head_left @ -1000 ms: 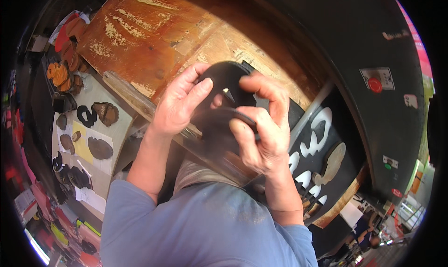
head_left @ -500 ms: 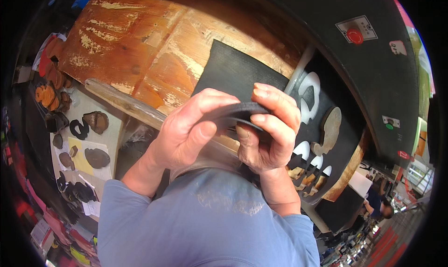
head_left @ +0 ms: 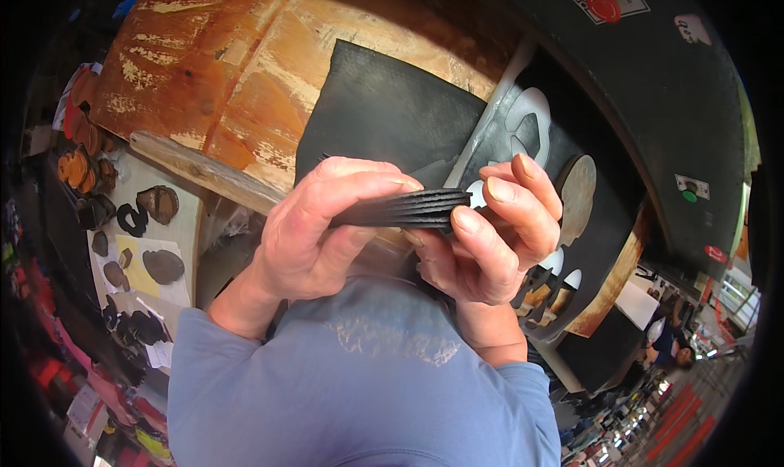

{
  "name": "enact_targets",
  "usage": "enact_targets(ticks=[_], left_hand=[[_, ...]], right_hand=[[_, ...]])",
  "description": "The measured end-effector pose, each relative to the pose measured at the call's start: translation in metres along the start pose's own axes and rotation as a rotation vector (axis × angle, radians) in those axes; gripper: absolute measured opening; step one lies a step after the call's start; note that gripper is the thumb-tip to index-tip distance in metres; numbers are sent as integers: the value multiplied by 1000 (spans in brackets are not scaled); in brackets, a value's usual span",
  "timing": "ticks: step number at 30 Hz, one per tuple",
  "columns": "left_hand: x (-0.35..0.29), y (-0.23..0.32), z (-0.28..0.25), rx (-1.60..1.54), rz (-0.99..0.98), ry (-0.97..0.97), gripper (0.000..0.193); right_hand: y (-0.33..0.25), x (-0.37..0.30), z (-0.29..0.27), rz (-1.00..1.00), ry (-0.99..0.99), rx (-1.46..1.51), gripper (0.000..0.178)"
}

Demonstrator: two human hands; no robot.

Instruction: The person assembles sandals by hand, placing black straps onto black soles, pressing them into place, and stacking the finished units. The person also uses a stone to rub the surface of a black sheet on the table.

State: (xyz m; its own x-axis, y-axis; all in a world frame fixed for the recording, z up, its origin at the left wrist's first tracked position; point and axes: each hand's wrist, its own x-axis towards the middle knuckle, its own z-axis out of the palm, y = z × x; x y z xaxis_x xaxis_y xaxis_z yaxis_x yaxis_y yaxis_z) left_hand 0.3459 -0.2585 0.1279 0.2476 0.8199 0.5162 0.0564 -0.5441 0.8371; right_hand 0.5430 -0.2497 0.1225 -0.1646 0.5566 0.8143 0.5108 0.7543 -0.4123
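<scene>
Edgewise, a black stack (head_left: pixel 408 209) held aloft

From my remote seat I see several thin, matte sheets layered like pages, edges toward the camera (rubber or leather, I cannot say which). The stack is mid-view, just beyond the blue shirt (head_left: pixel 359 385), its long axis running left to right, the right end slightly higher. The left hand (head_left: pixel 306 230) grips the left end, fingers along the top, thumb beneath. The right hand (head_left: pixel 498 246) has its thumb low and forefinger against the right end, the other fingers loosely bent clear; whether it grips, I cannot tell. Beyond, a dull dark sheet (head_left: pixel 392 100) lies flat on a reddish wooden board (head_left: pixel 188 59), scraped pale in patches. Off left, a pale table (head_left: pixel 167 166) bears dark rounded pieces (head_left: pixel 163 267) and yellow paper (head_left: pixel 145 283).
</scene>
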Motion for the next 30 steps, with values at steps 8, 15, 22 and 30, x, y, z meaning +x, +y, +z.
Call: enact_targets(ticks=[8,15,22,30], left_hand=[[-3,3,22,-27,-46,83,30],[-5,3,26,-12,-50,104,31],[-7,2,28,-20,-69,129,34],[-6,0,29,-39,-131,160,36]], right_hand=[[-1,-4,-19,14,-3,-90,47],[-1,0,-28,38,-75,-26,47],[-2,1,-27,18,-86,-99,48],[-1,1,-21,56,-64,-47,52]])
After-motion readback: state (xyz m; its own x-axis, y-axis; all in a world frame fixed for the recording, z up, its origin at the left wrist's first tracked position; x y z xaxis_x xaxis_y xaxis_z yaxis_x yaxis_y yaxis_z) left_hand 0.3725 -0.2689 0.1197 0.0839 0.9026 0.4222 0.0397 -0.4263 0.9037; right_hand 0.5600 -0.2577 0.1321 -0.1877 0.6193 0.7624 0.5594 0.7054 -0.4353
